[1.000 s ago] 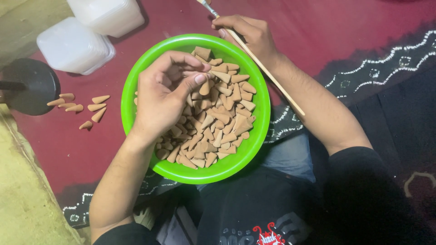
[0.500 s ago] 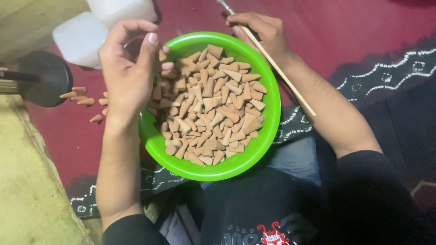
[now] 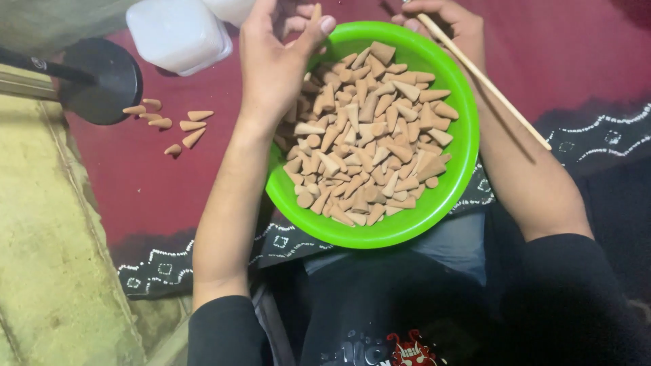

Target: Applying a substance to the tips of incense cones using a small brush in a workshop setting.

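While right hand (image 3: 451,27) grips stick (image 3: 485,80) — left hand (image 3: 274,57) pinches cone (image 3: 315,13)

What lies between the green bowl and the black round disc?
In the head view, red mat with loose cones lies between green bowl and disc.

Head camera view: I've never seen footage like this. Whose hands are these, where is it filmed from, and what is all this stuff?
There is no machine: a camera on a person's head looks down at their own two bare hands. The left hand is raised at the rim of a green bowl and pinches one cone. The bowl is full of tan cones. The right hand is at the bowl's far rim and holds a thin wooden stick. A few loose cones lie on the red cloth beside white plastic containers and a round black base.
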